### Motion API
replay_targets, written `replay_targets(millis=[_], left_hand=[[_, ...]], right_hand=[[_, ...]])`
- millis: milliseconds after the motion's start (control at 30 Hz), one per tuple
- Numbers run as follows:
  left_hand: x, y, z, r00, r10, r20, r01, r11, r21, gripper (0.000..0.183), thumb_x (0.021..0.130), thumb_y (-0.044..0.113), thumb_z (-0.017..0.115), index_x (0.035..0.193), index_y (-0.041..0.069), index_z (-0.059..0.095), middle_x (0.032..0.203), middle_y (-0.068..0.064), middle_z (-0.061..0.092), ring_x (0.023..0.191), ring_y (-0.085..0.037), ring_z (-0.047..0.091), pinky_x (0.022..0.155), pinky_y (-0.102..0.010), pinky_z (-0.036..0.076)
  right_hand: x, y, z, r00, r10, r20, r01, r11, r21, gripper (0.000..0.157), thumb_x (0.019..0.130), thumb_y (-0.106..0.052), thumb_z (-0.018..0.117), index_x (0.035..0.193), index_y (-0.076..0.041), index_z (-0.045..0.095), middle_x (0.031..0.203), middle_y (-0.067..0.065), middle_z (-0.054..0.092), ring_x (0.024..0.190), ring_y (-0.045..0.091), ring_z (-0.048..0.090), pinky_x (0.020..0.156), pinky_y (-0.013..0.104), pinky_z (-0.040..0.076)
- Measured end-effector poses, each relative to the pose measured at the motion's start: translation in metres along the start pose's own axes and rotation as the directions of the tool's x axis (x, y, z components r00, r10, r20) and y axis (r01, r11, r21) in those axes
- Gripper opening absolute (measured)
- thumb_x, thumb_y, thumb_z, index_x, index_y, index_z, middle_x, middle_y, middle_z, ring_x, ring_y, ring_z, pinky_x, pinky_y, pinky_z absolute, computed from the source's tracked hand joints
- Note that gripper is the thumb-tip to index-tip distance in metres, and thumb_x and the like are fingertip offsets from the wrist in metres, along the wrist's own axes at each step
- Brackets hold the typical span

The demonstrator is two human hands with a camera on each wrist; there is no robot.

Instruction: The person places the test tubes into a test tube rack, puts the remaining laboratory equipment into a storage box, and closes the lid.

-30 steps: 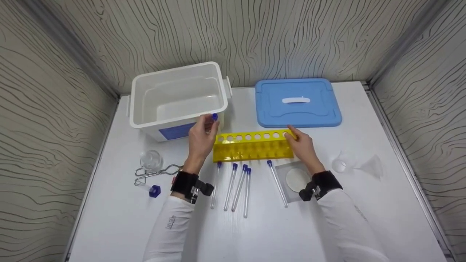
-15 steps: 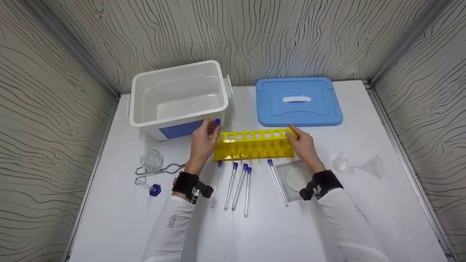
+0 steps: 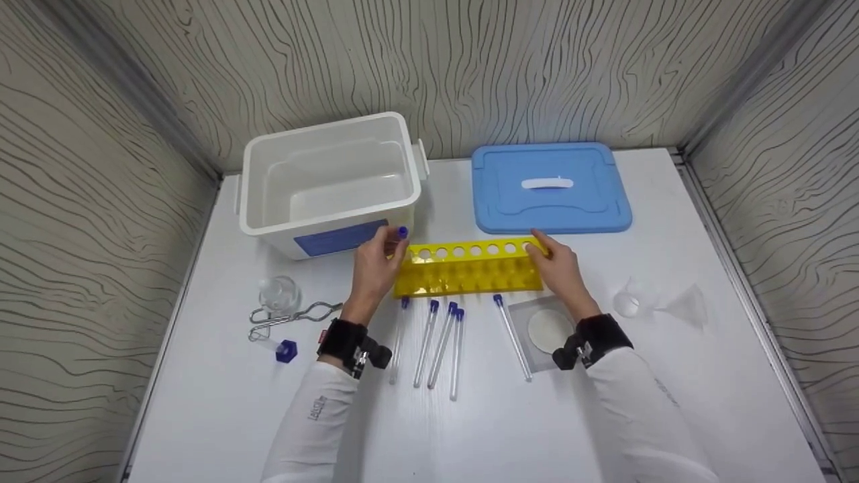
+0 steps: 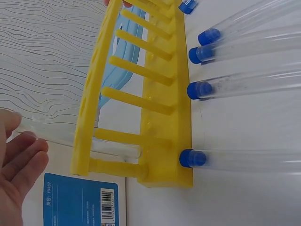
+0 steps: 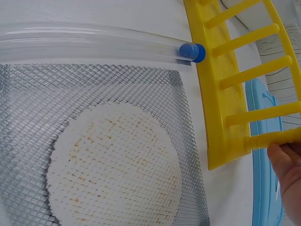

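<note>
My left hand (image 3: 376, 268) pinches a clear test tube (image 4: 59, 135) near its blue cap (image 3: 402, 232). In the left wrist view the tube passes through the end of the yellow test tube rack (image 3: 468, 276), its rounded tip close over the base. At the rack's other end, my right hand (image 3: 560, 272) grips the corner, thumb on top beside the last hole. Several more blue-capped test tubes (image 3: 443, 352) lie in front of the rack, one of them (image 3: 513, 339) off to the right by a wire gauze (image 3: 549, 330) with a white disc.
Behind on the left stands a white bin (image 3: 329, 225); its blue lid (image 3: 550, 201) lies back right. Left of my left arm are a glass jar (image 3: 279, 295), metal tongs (image 3: 302, 314) and a piece with a blue hexagonal base (image 3: 286, 351). A clear funnel (image 3: 686, 308) lies far right.
My left hand has come down slightly toward me and to the right, lowering the capped test tube at the rack's left end. The right hand keeps its grip on the rack.
</note>
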State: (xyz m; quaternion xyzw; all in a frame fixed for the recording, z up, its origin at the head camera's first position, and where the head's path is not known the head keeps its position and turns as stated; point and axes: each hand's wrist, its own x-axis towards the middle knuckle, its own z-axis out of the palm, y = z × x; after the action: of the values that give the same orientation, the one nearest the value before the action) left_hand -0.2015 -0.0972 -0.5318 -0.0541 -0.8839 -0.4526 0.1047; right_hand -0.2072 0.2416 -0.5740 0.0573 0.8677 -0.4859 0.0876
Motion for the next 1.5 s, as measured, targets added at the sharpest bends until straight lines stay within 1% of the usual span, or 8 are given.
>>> replay_targets(millis=[167,633,867,933,1133,1300,1433,1500], left_hand=[[-0.001,-0.001,0.000,1.000,0.004,-0.008,-0.004,1.000,0.015,0.024,0.095,0.018,0.066,0.117,0.006,0.065,0.107,-0.011,0.075,0.093,-0.023,0.074,0.085,-0.034,0.061],[-0.002,0.001,-0.001,0.997,-0.069,0.034,0.069,0.998,0.005,0.026,0.095,0.018,0.067,0.118,0.007,0.065,0.112,-0.011,0.074,0.097,-0.023,0.073,0.089,-0.033,0.061],[-0.003,-0.001,-0.001,0.996,-0.074,0.042,0.075,0.997,-0.011,0.027,0.094,0.018,0.067,0.119,0.008,0.065,0.111,-0.010,0.073,0.097,-0.022,0.073,0.088,-0.032,0.060],[-0.004,-0.002,-0.002,0.995,-0.085,0.045,0.086,0.996,-0.018,0.028,0.094,0.019,0.068,0.120,0.009,0.065,0.113,-0.009,0.073,0.098,-0.021,0.073,0.089,-0.032,0.060],[-0.005,-0.001,-0.009,0.990,-0.131,0.053,0.132,0.991,-0.016,0.031,0.096,0.023,0.066,0.124,0.010,0.064,0.115,-0.007,0.072,0.103,-0.022,0.071,0.095,-0.034,0.058],[-0.006,0.003,-0.017,0.994,-0.108,0.015,0.108,0.994,0.009,0.030,0.095,0.023,0.067,0.121,0.009,0.066,0.114,-0.008,0.073,0.101,-0.022,0.071,0.095,-0.036,0.058],[-0.007,0.007,-0.025,0.997,-0.077,-0.028,0.077,0.997,0.020,0.026,0.094,0.023,0.067,0.115,0.008,0.068,0.108,-0.007,0.074,0.097,-0.020,0.071,0.091,-0.035,0.059],[-0.009,0.008,-0.029,0.996,-0.077,-0.044,0.078,0.997,0.028,0.024,0.094,0.024,0.067,0.113,0.009,0.068,0.104,-0.006,0.074,0.094,-0.019,0.070,0.089,-0.035,0.059]], right_hand=[[-0.001,-0.002,0.000,1.000,-0.012,-0.005,0.012,1.000,-0.004,0.056,0.104,-0.039,0.049,0.153,-0.015,0.039,0.160,0.011,0.037,0.150,0.032,0.033,0.120,0.046,0.035],[-0.001,-0.002,0.002,1.000,0.018,0.003,-0.018,1.000,0.008,0.058,0.103,-0.041,0.049,0.154,-0.018,0.037,0.162,0.009,0.034,0.150,0.031,0.032,0.120,0.045,0.035],[-0.001,-0.003,0.001,1.000,0.028,0.007,-0.028,1.000,0.005,0.057,0.104,-0.041,0.048,0.154,-0.018,0.036,0.162,0.009,0.033,0.151,0.031,0.031,0.121,0.046,0.034],[0.000,-0.002,0.001,1.000,0.023,0.009,-0.023,1.000,0.004,0.057,0.104,-0.041,0.048,0.155,-0.017,0.036,0.162,0.010,0.033,0.151,0.032,0.031,0.121,0.047,0.034],[-0.002,-0.001,0.002,1.000,-0.024,-0.013,0.024,1.000,-0.014,0.056,0.104,-0.039,0.048,0.154,-0.015,0.038,0.161,0.013,0.035,0.146,0.034,0.038,0.118,0.048,0.039],[-0.003,-0.001,0.001,0.999,-0.033,-0.012,0.033,0.999,-0.014,0.056,0.104,-0.039,0.048,0.154,-0.014,0.038,0.160,0.013,0.036,0.147,0.034,0.036,0.118,0.048,0.039],[-0.002,0.000,0.000,1.000,-0.028,-0.012,0.028,0.999,-0.016,0.057,0.104,-0.039,0.048,0.154,-0.014,0.037,0.160,0.014,0.035,0.147,0.034,0.036,0.119,0.049,0.037],[-0.002,0.000,0.000,1.000,-0.024,-0.015,0.024,1.000,-0.012,0.057,0.104,-0.039,0.048,0.154,-0.014,0.038,0.160,0.014,0.036,0.147,0.034,0.037,0.119,0.048,0.037]])
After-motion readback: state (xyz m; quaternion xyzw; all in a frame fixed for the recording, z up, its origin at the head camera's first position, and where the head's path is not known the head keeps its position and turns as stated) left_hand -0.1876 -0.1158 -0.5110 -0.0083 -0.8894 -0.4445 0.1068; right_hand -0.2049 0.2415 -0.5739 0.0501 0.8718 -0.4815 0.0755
